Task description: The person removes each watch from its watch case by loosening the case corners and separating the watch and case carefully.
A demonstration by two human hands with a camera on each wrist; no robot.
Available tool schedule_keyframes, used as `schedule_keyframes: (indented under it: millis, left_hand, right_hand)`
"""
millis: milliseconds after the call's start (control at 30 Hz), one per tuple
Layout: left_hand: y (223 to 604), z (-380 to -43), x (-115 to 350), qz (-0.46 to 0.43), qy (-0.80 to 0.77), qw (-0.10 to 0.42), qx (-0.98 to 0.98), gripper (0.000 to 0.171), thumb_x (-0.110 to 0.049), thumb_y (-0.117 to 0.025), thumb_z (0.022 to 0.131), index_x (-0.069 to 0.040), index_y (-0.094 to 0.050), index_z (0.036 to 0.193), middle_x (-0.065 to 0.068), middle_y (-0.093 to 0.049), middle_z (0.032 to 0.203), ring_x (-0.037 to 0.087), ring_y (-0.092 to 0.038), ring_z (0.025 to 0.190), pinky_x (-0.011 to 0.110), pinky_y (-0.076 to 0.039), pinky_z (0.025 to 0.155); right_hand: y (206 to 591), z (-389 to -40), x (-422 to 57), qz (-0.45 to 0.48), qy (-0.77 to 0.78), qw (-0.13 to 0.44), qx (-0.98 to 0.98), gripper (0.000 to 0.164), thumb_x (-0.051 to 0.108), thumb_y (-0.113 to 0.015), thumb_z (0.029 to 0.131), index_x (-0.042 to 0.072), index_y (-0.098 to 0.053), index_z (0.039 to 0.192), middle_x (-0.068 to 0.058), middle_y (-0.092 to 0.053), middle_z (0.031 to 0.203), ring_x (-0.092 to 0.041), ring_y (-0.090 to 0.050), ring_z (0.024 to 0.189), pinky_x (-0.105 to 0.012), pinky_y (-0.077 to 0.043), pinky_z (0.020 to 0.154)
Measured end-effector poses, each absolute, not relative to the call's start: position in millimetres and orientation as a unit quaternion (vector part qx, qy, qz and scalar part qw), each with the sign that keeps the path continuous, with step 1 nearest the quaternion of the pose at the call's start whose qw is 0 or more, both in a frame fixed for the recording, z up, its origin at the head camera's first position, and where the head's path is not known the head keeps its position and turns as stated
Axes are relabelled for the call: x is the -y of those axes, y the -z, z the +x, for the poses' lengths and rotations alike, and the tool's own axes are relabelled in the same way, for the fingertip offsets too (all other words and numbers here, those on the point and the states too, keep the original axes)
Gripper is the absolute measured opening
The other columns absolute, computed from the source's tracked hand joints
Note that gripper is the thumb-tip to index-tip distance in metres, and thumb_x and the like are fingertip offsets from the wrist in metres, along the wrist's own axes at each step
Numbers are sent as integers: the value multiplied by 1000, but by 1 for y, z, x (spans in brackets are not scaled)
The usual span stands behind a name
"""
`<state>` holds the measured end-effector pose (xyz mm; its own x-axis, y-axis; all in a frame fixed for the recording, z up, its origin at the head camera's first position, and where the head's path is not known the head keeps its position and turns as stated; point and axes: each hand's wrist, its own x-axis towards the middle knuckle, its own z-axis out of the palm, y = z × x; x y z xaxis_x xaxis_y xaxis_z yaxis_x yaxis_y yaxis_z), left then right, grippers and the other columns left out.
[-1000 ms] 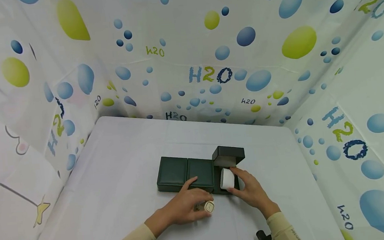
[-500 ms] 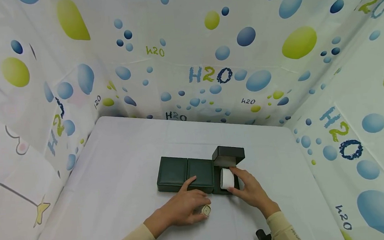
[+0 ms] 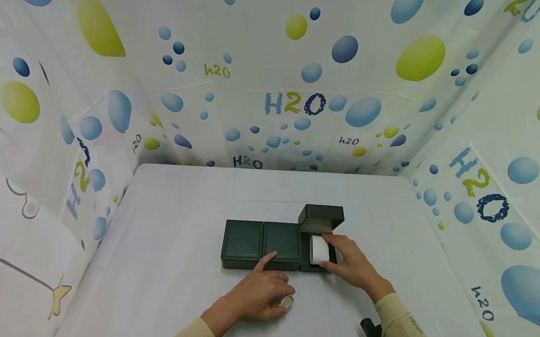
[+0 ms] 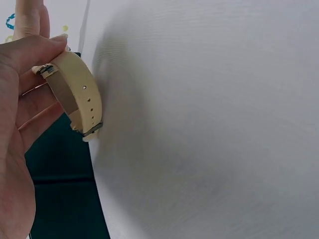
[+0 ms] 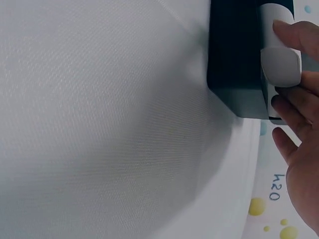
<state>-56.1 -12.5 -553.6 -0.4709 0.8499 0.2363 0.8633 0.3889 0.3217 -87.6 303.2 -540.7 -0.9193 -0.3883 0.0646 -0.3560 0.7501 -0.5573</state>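
My left hand point(image 3: 257, 294) pinches a wristwatch point(image 3: 286, 302) between thumb and fingers, in front of the boxes. Its cream strap point(image 4: 82, 89), with a row of holes and a buckle, forms a loop in the left wrist view. The index finger stretches forward over the middle green box point(image 3: 281, 235). At the right end of the row stands a dark green watch box point(image 3: 321, 216) with its lid up. My right hand point(image 3: 354, 264) grips the white watch cushion point(image 3: 319, 249) in that box, thumb at the near end and fingers at the far end.
Another closed green box point(image 3: 242, 241) stands at the left end, side by side with the middle one. All three rest on a white-covered table point(image 3: 179, 216). A patterned curtain point(image 3: 245, 76) rises behind the table and along both sides.
My left hand has drawn the watch slightly left and nearer to the body, turning its dial. The right hand keeps its grip on the cushion, almost unmoved.
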Motion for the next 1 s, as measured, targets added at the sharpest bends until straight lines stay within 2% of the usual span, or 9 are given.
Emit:
schedule_keyframes:
  millis: [167, 300, 400, 500, 600, 667, 833, 1000]
  left_hand:
    - [558, -54, 12, -518, 187, 18, 835, 31, -44, -77, 90, -31, -74, 118, -20, -73, 118, 8, -66, 124, 64, -13, 126]
    - [563, -51, 10, -527, 169, 26, 832, 28, -44, -79, 89, -33, -72, 114, -19, -74, 113, 7, -67, 121, 60, -14, 128]
    - [565, -48, 9, -540, 161, 36, 826, 28, -42, -80, 87, -31, -71, 112, -18, -73, 104, 5, -69, 113, 51, -26, 127]
    - [567, -46, 8, -544, 162, 39, 822, 29, -40, -81, 88, -30, -72, 113, -18, -71, 96, 1, -68, 103, 44, -39, 119]
    - [568, -45, 10, -540, 172, 34, 823, 30, -38, -81, 88, -29, -72, 116, -19, -69, 94, -1, -66, 96, 40, -44, 113]
    - [568, -46, 10, -538, 181, 28, 823, 30, -37, -81, 89, -28, -72, 116, -19, -68, 94, -1, -65, 96, 38, -47, 110]
    - [569, -45, 10, -529, 192, 9, 826, 31, -36, -79, 91, -28, -70, 120, -18, -70, 103, 3, -66, 106, 33, -52, 100]
    - [572, -44, 10, -516, 197, -3, 834, 35, -35, -77, 93, -27, -70, 126, -14, -71, 116, 6, -65, 114, 33, -56, 98]
  right_hand:
    - [542, -88, -304, -206, 289, 40, -934, 71, 30, -82, 91, 5, -53, 151, -13, -58, 150, -38, -52, 139, -61, -45, 112]
    - [545, -89, -304, -215, 276, 38, -936, 71, 31, -81, 92, 5, -53, 151, -12, -58, 150, -38, -51, 139, -63, -43, 112]
    - [546, -89, -304, -215, 275, 33, -937, 70, 31, -81, 92, 6, -54, 151, -11, -58, 150, -38, -51, 139, -63, -43, 112]
    - [547, -89, -304, -211, 274, 37, -937, 70, 30, -81, 92, 6, -53, 152, -11, -58, 151, -37, -50, 140, -64, -42, 113]
    - [547, -90, -303, -207, 272, 44, -939, 71, 30, -81, 92, 7, -52, 152, -11, -57, 152, -37, -49, 142, -64, -41, 113]
    - [547, -90, -303, -207, 269, 46, -940, 71, 29, -81, 92, 7, -52, 153, -11, -56, 153, -37, -48, 142, -64, -41, 113]
    - [548, -89, -303, -214, 275, 42, -936, 69, 28, -79, 93, 5, -52, 153, -11, -56, 154, -38, -47, 143, -65, -40, 113]
    - [551, -90, -303, -227, 275, 21, -934, 62, 27, -76, 96, 4, -56, 150, -12, -57, 152, -37, -49, 141, -65, -41, 113]
